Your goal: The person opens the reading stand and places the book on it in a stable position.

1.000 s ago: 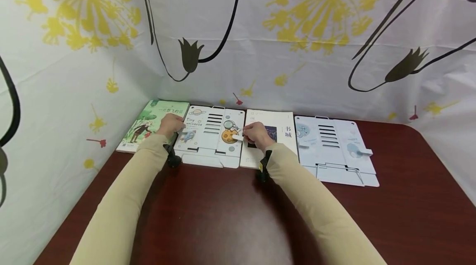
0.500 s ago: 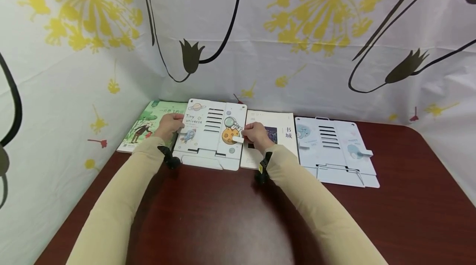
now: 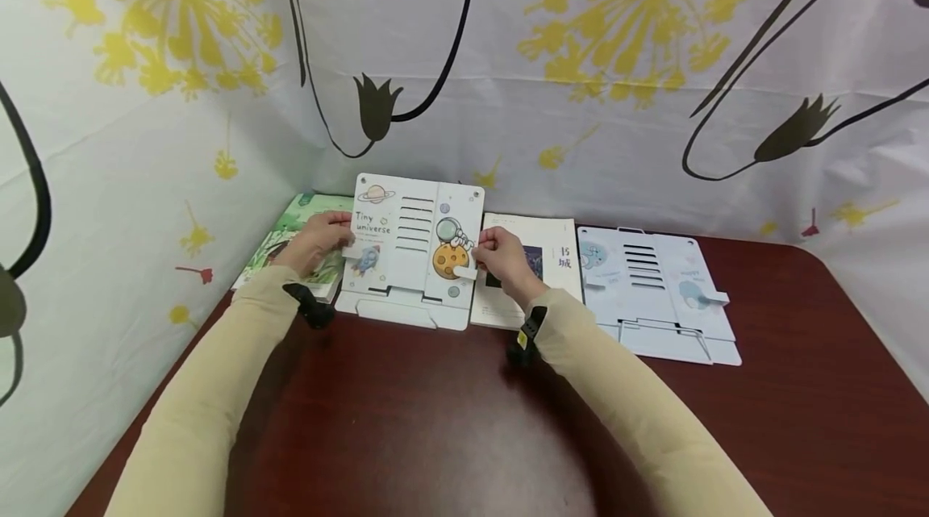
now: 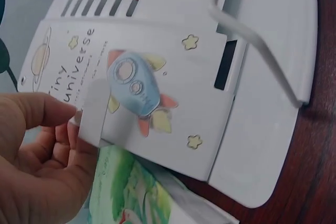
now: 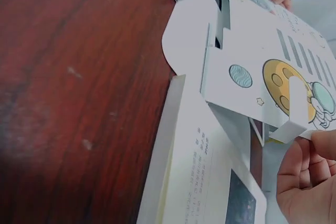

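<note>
A white book stand [image 3: 417, 247], printed with "Tiny universe", a rocket and an astronaut, leans back with its top edge lifted. Its lower edge is by the table [image 3: 406, 420]. My left hand [image 3: 317, 243] pinches the left side edge, close to a folded white page clip [image 4: 94, 111]. On the opposite edge my right hand [image 3: 506, 260] pinches beside the other clip [image 5: 295, 111], next to the orange moon drawing. Thumb and fingertips meet at the panel's rim in both wrist views. The back of the stand is mostly hidden.
A green picture book [image 3: 301, 214] lies to the left, partly behind my left hand. To the right are a cream book [image 3: 555, 235] and a second white book stand [image 3: 646, 259], lying flat. A patterned cloth [image 3: 464, 57] hangs behind the table.
The stand lay flat a second ago; its top edge has since risen and tilts up. My left hand has shifted slightly left and up with it, while the right hand keeps the right edge.
</note>
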`<state>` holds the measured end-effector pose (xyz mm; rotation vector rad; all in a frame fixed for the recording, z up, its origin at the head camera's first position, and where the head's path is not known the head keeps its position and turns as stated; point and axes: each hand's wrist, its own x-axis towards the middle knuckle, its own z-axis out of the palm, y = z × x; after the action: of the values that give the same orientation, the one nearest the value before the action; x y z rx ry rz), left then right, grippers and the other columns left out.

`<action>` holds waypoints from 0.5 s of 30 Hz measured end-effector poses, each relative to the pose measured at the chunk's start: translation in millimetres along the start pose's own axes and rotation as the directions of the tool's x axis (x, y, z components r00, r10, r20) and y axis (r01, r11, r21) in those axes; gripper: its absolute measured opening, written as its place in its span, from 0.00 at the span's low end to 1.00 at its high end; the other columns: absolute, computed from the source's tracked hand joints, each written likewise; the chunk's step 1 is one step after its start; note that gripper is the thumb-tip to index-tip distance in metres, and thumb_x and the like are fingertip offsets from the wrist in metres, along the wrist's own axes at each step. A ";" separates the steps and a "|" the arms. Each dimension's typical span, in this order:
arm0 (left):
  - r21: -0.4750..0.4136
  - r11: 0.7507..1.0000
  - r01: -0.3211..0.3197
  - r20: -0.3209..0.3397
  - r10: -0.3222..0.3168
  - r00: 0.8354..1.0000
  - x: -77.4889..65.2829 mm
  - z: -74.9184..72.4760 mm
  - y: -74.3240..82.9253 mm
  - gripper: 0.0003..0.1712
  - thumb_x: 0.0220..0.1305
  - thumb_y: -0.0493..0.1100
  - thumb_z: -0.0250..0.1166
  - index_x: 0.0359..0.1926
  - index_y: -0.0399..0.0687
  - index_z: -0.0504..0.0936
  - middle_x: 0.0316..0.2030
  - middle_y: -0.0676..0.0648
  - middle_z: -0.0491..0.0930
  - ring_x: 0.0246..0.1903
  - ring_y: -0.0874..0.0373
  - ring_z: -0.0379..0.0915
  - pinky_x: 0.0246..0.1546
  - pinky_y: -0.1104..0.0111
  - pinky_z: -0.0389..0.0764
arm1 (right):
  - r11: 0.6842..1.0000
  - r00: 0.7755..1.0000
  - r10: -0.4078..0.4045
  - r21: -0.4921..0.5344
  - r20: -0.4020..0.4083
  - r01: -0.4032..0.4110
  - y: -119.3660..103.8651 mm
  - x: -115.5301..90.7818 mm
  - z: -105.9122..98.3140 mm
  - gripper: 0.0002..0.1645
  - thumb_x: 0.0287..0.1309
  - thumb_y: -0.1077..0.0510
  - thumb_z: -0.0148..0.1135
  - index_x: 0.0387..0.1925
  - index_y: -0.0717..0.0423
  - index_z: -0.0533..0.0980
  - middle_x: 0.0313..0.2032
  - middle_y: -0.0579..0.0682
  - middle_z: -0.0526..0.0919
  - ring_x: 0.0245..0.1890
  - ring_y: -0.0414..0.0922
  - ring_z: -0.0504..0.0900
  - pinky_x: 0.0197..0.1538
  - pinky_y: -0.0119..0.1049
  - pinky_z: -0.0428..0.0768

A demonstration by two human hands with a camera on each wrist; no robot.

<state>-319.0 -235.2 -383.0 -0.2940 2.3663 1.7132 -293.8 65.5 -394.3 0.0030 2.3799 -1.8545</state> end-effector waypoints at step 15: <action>-0.103 0.986 -0.132 0.094 0.141 0.985 -18.5 -21.3 20.1 0.19 0.65 0.31 0.54 0.56 0.36 0.64 0.42 0.51 0.70 0.37 0.66 0.70 0.42 0.77 0.75 | 0.983 0.983 -0.185 -0.003 -0.006 0.185 -5.1 -28.2 -1.9 0.07 0.59 0.70 0.56 0.40 0.66 0.71 0.31 0.53 0.75 0.30 0.42 0.75 0.45 0.49 0.81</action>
<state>-307.9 -248.6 -353.0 -0.0586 2.2834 1.8598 -266.4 68.2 -386.1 -0.2201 2.4621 -1.9307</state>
